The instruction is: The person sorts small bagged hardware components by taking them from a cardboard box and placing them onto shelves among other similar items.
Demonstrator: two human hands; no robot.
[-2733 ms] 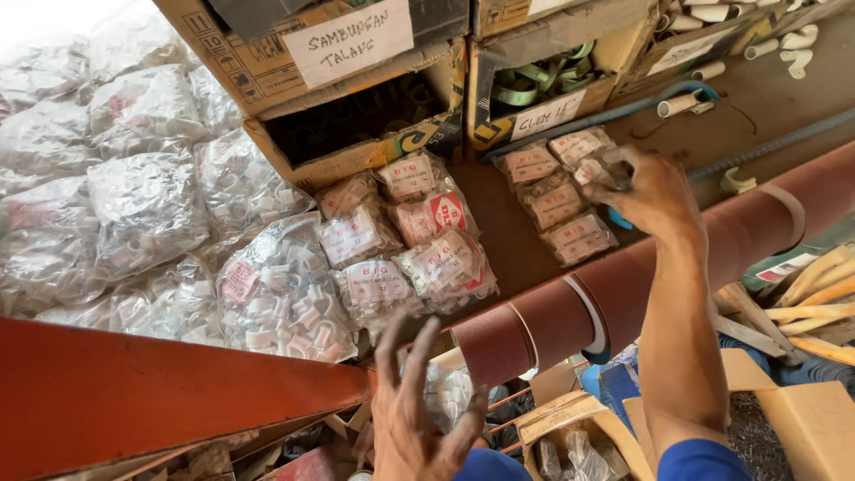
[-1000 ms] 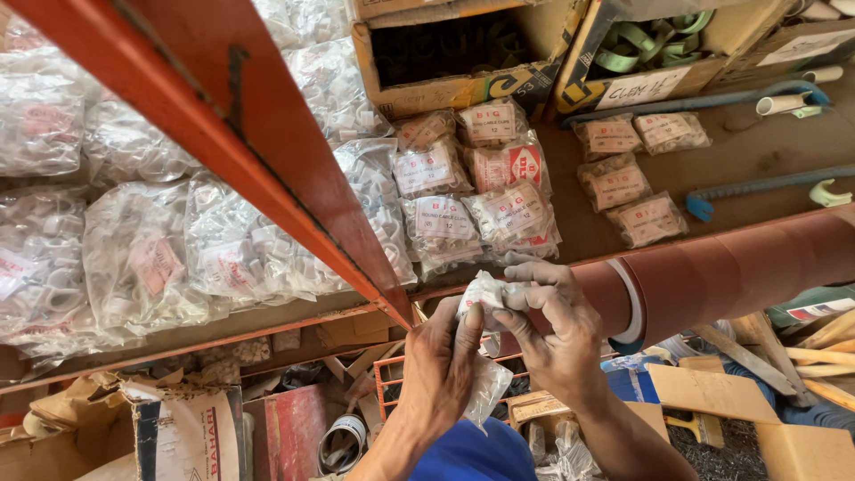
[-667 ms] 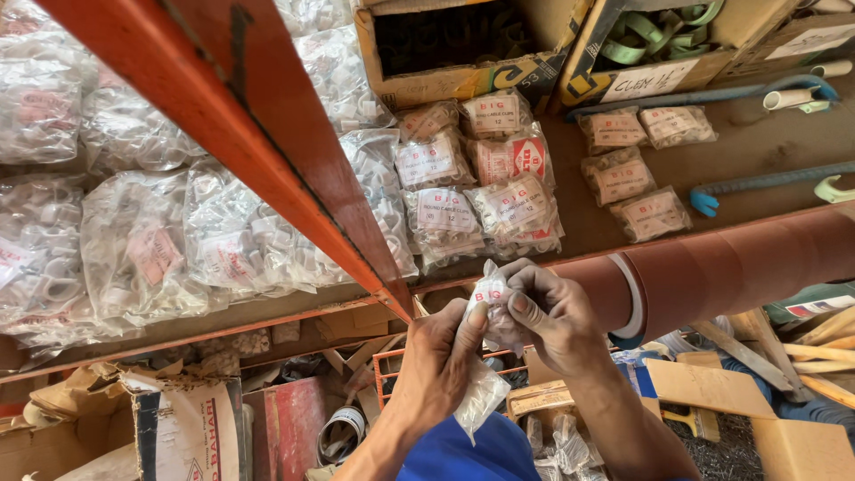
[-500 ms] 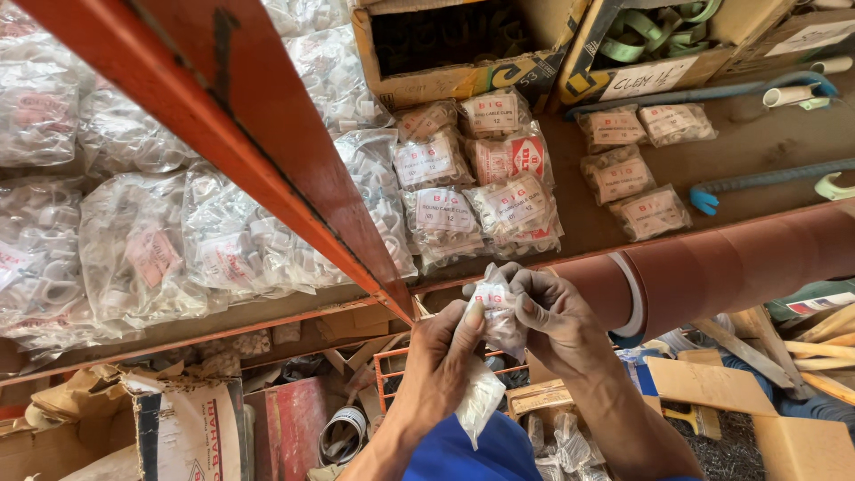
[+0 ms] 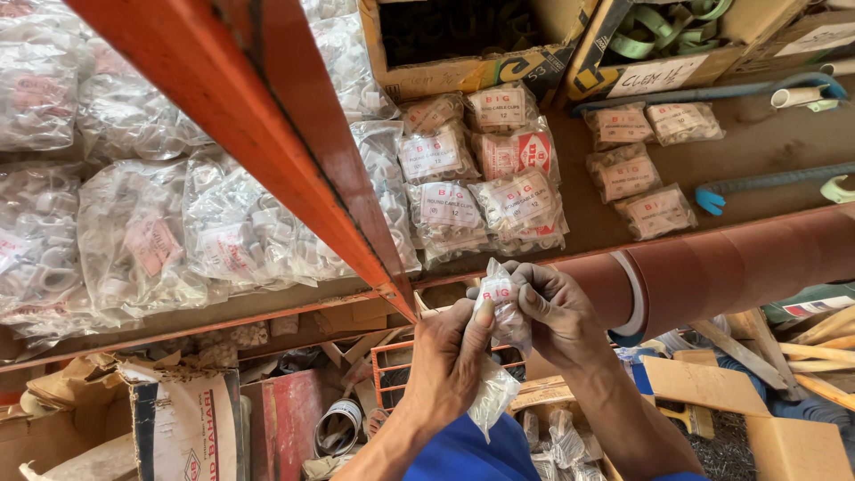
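- Our left hand (image 5: 445, 365) and right hand (image 5: 557, 312) both pinch one small clip packet (image 5: 500, 307), already off the shelf (image 5: 766, 142).
- Packet looks unopened so far.

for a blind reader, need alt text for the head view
Both hands, left hand and right hand, hold a small clear bag of white clips. Behind lie more bags on a shelf, beside an orange beam.

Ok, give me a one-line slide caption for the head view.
Left hand and right hand hold a small clear bag before a shelf of packets.
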